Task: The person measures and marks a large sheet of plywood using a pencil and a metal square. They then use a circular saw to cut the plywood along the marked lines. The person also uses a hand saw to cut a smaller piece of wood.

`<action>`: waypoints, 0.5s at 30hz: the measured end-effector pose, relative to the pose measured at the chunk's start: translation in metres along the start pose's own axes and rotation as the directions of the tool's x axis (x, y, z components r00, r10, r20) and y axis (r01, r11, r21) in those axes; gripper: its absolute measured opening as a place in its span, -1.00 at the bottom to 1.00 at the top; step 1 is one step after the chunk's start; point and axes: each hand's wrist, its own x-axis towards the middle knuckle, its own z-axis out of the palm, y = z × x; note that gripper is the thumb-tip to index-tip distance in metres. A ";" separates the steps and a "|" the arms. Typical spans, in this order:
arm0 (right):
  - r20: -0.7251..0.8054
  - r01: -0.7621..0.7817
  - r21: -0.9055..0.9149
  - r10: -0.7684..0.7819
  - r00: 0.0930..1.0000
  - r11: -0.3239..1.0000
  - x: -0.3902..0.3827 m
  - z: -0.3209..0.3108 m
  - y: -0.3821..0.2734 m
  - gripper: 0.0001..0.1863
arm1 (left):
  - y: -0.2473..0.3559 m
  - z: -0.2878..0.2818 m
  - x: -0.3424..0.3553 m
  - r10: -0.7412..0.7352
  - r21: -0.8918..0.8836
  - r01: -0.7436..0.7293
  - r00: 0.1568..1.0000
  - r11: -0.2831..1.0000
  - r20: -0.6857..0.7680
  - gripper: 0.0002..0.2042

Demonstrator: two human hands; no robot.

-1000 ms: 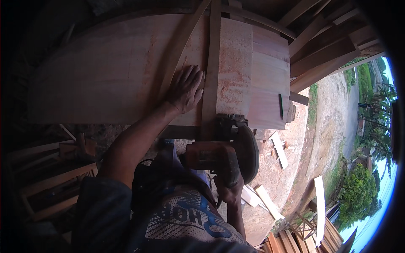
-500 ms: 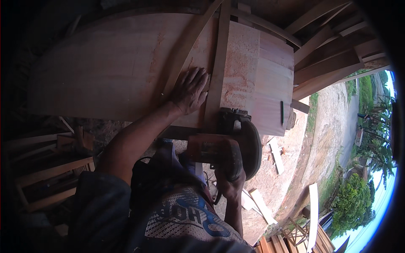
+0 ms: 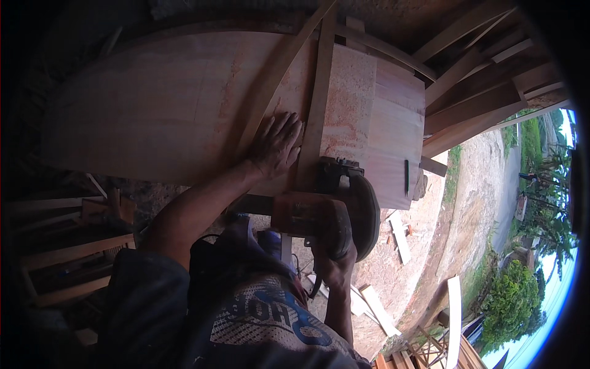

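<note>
My right hand (image 3: pixel 335 267) is wrapped round the rear handle of a circular saw (image 3: pixel 301 212), which has an orange motor body and a dark round guard. The saw's front lies at the near end of a straight wooden strip (image 3: pixel 318 104) on a large plywood sheet (image 3: pixel 160 104); its blade is hidden. My left hand (image 3: pixel 278 147) rests flat with fingers stretched out, left of that strip, close to a second, slanting strip (image 3: pixel 286 64). Sawdust covers the sheet right of the straight strip. A dark pencil (image 3: pixel 407 177) lies near the sheet's right edge.
Timber boards (image 3: pixel 473 104) are piled at the far right. A wooden frame (image 3: pixel 74 264) stands at the lower left. Offcuts (image 3: pixel 399 237) lie on the ground right of the saw, and a long pale plank (image 3: pixel 453 320) lies at the lower right.
The whole view has shifted slightly, with the sheet lower in the picture. Against the sheet, the saw has moved a little farther forward. My left hand stays at its place.
</note>
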 end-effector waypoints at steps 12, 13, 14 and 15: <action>0.033 -0.003 0.051 0.002 0.999 0.999 0.033 0.002 -0.015 -0.52 | -0.006 0.018 0.003 0.023 0.017 -0.023 1.000 1.000 0.017 -0.26; 0.037 0.007 0.038 -0.009 0.999 0.999 0.036 0.001 -0.015 -0.52 | -0.007 0.022 0.003 0.032 0.017 -0.032 0.999 0.999 -0.004 -0.25; 0.041 0.018 0.026 -0.019 0.999 0.999 0.039 0.001 -0.016 -0.51 | -0.010 0.025 0.003 0.042 0.018 -0.041 0.999 0.999 -0.024 -0.25; 0.044 0.032 0.037 -0.033 0.998 0.999 0.042 0.002 -0.018 -0.51 | -0.013 0.028 0.003 0.057 0.018 -0.057 0.998 0.998 -0.029 -0.24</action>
